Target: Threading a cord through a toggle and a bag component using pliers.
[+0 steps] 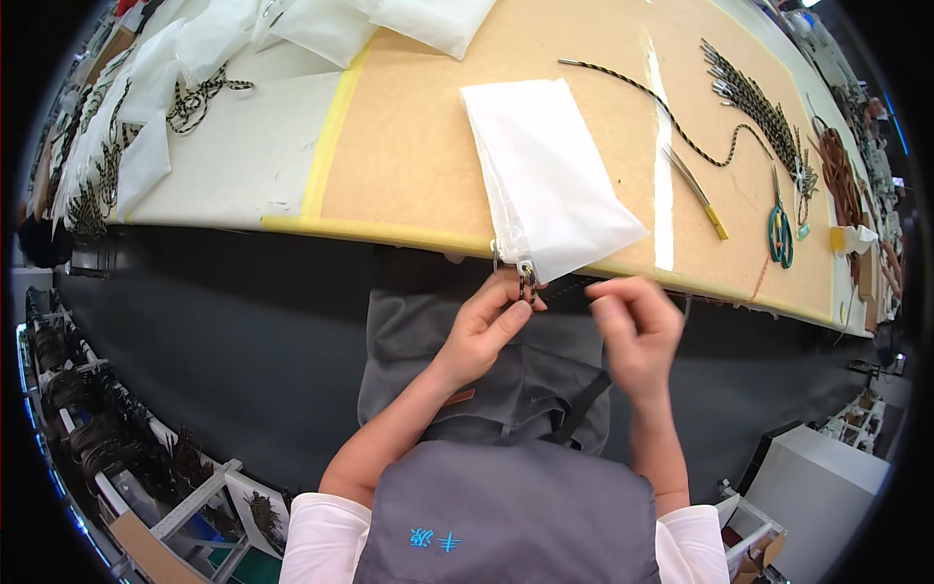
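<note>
A white translucent pouch point(550, 175) lies over the table's near edge, its lower corner with metal eyelets toward me. My left hand point(484, 328) is closed just below that corner, pinching a black-and-tan patterned cord point(526, 289) at the eyelet. To its right, my right hand point(637, 326) is raised with curled fingers, slightly smeared by motion. A faint, blurred stretch of the cord seems to run from the eyelet to those fingers.
One loose cord point(671, 112) curves across the table beside tweezers point(699, 195) and green-handled scissors point(780, 234). A cord bundle point(764, 112) lies at right. More white pouches point(321, 29) and cords point(199, 102) fill the left. Yellow tape point(389, 232) edges the table.
</note>
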`<state>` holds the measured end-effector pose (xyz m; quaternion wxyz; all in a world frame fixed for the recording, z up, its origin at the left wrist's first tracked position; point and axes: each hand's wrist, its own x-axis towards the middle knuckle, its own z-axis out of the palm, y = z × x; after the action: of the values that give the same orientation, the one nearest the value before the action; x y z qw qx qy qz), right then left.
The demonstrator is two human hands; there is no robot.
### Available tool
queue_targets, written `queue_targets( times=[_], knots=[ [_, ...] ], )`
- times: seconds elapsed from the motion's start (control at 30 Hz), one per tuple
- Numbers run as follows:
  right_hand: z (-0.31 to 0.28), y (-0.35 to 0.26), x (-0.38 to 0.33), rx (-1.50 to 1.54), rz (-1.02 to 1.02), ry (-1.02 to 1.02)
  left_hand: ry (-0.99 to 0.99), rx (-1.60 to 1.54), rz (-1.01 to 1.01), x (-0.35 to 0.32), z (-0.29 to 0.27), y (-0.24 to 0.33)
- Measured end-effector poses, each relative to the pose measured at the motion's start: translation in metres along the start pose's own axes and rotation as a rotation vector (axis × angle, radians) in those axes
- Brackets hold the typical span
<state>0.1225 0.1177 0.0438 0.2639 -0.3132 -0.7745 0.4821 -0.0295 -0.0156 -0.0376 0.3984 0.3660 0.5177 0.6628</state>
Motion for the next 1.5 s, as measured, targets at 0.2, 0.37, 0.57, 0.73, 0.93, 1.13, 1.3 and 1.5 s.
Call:
queue_targets(
  times=[0.2, 0.37, 0.57, 0.73, 0.93, 1.13, 1.3, 1.5],
  knots=[
    [0.048, 0.001, -0.013, 0.197, 0.190, -0.082, -0.011, -0.173, -0.233, -0.040, -0.002, -0.001],
    [0.055, -0.009, 0.000, 0.118, 0.272, -0.231, -0.094, -0.177, -0.354, -0.065, -0.004, 0.009],
    [0.052, 0.000, -0.006, 0.306, 0.342, -0.411, -0.021, -0.604, -0.569, -0.076, -0.009, 0.021],
    [0.026, 0.035, -0.057, 0.062, 0.085, -0.848, 0.045, -0.620, -0.520, -0.077, -0.010, 0.022],
    [0.017, 0.025, -0.093, 0.174, 0.503, -0.560, 0.005, -0.631, -0.504, -0.070, 0.001, 0.027],
    [0.045, 0.010, -0.089, 0.402, 0.513, -0.854, -0.048, -0.578, -0.422, -0.069, 0.013, 0.041],
    [0.025, -0.007, -0.105, -0.098, 0.041, -0.568, 0.136, -0.592, -0.431, -0.075, 0.005, 0.029],
    [-0.033, -0.038, -0.098, -0.458, 0.083, -0.806, 0.048, -0.612, -0.418, -0.075, 0.013, 0.026]
  ],
)
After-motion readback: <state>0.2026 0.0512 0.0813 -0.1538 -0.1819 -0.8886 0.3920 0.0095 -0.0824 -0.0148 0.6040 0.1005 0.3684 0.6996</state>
